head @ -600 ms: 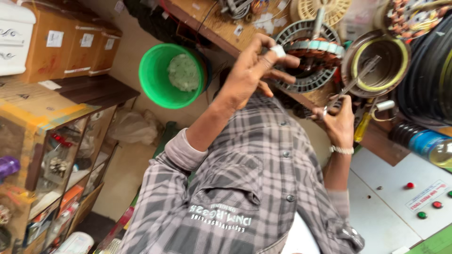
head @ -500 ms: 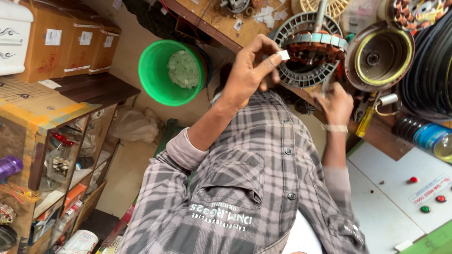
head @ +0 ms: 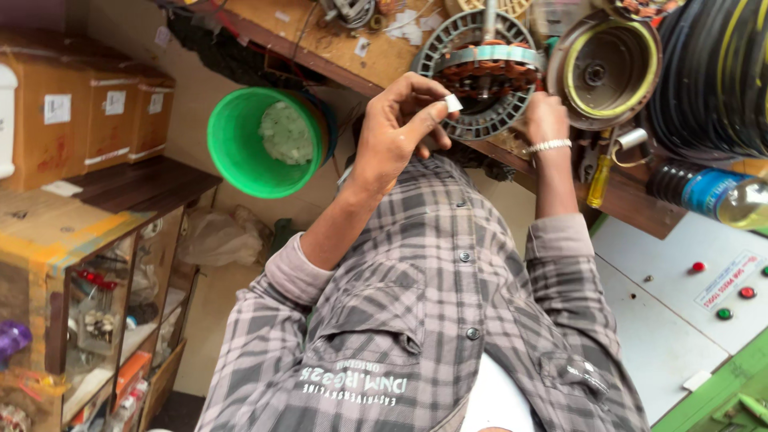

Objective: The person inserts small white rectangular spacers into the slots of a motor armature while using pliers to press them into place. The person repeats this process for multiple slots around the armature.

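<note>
Pinched between thumb and forefinger of the left hand point(head: 396, 132), a small white paper slip point(head: 453, 103) is pointed toward the round copper-wound stator point(head: 480, 76), gripped edgewise by the right hand point(head: 546, 120); a green plastic bucket point(head: 260, 144) sits nearby.

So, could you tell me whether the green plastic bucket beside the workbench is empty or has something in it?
Not empty: the green plastic bucket holds a pale, whitish heap at its bottom; what the heap is made of cannot be told.

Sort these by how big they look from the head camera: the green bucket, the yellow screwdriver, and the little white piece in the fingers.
1. green bucket
2. yellow screwdriver
3. little white piece, pinched in the left hand
</note>
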